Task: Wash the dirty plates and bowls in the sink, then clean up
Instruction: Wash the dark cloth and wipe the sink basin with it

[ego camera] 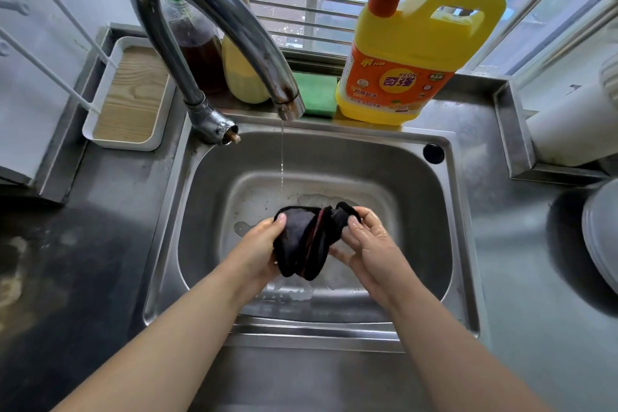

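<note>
A wet black cloth [306,239] with a thin red stripe hangs bunched over the steel sink [431,211]. My left hand [259,249] grips its left side, thumb on top. My right hand [369,244] pinches its right end between thumb and fingers. A thin stream of water runs from the curved faucet [214,33] and falls just behind the cloth. The basin holds only some suds and water. A stack of white plates [602,237] stands on the counter at the right edge.
On the ledge behind the sink stand a yellow dish soap jug [411,53] with a red pump, a green sponge [317,94], a yellow bottle and a dark-liquid bottle [197,43]. A white tray with a wooden base [130,100] sits at the back left.
</note>
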The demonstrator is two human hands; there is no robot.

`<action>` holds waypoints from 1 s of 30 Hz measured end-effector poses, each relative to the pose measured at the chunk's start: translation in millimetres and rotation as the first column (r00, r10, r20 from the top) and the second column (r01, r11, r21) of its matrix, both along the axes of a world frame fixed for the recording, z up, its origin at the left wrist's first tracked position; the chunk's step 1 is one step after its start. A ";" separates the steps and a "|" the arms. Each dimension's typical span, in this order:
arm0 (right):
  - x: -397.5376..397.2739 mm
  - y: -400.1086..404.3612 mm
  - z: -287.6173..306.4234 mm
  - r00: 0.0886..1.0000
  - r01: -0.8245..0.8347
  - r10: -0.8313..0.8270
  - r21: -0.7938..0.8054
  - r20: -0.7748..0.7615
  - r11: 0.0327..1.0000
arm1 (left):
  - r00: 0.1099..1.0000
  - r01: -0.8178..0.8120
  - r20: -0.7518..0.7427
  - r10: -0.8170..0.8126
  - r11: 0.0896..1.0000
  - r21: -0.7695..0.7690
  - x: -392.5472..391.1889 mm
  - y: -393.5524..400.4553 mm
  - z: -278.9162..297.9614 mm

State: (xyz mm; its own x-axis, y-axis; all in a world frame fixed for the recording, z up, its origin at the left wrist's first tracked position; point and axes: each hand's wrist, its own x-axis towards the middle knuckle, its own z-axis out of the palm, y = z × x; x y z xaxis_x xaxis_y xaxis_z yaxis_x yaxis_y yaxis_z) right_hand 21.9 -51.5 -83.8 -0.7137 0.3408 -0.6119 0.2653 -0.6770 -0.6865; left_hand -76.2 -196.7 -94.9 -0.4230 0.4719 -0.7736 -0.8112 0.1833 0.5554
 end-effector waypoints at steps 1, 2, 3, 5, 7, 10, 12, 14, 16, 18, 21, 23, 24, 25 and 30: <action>-0.7 -1.7 2.4 1.000 -0.014 0.014 0.010 0.006 1.000 | 0.999 0.036 -0.029 -0.035 0.999 0.016 1.2 1.3 2.1; -1.5 -3.4 2.6 1.000 -0.022 0.022 0.034 0.021 0.999 | 0.993 0.087 -0.079 -0.087 0.996 0.000 2.9 2.6 3.7; -2.4 -5.0 4.7 0.999 -0.027 0.025 0.072 0.036 0.997 | 0.982 0.130 -0.130 -0.134 0.991 -0.038 4.3 3.5 3.5; -2.5 -3.2 5.3 0.998 -0.033 0.018 0.230 0.068 0.973 | 0.975 0.126 -0.172 -0.140 0.988 -0.091 4.8 4.4 1.7; -0.7 5.2 8.7 0.995 -0.068 0.029 0.446 0.094 0.893 | 0.989 0.074 -0.121 -0.082 0.995 -0.072 4.1 3.1 4.0; 2.1 18.8 11.3 0.994 -0.035 -0.029 0.558 0.106 0.829 | 1.000 -0.017 -0.017 0.017 0.999 0.035 0.3 -0.7 10.3; 2.0 20.0 10.0 0.977 0.007 -0.107 0.476 0.184 0.880 | 0.998 -0.064 0.020 0.062 0.992 0.107 -0.1 0.1 14.9; 0.3 13.6 11.5 0.957 -0.050 -0.038 0.294 0.286 0.954 | 0.994 -0.099 0.061 0.091 0.984 0.146 2.2 5.7 19.8; 2.0 1.0 12.8 0.956 -0.186 0.152 0.118 0.249 0.975 | 0.993 -0.089 0.089 0.074 0.980 0.180 7.0 12.8 27.8; 5.3 -12.1 14.2 0.950 -0.249 0.218 0.118 0.223 0.961 | 0.999 0.005 0.038 -0.012 0.983 0.182 12.3 17.0 30.6; 8.5 -15.3 6.0 0.958 -0.184 0.107 0.283 0.266 0.941 | 0.996 0.058 -0.065 -0.054 0.996 0.065 15.2 15.1 27.7; 8.8 -8.7 5.9 0.972 -0.079 -0.004 0.343 0.233 0.936 | 0.991 0.032 -0.126 -0.035 0.999 -0.031 10.6 11.8 23.6; 9.4 -3.1 7.8 0.974 -0.047 -0.042 0.382 0.221 0.923 | 0.989 0.008 -0.144 -0.018 0.997 -0.075 6.7 9.3 20.7; 10.4 2.9 10.7 0.975 -0.025 -0.071 0.419 0.211 0.908 | 0.988 -0.025 -0.155 0.007 0.993 -0.112 2.9 6.3 18.4; 16.8 28.4 21.3 0.965 0.102 -0.198 0.455 0.169 0.885 | 0.977 -0.156 -0.170 0.132 0.978 -0.137 -12.0 -7.7 13.9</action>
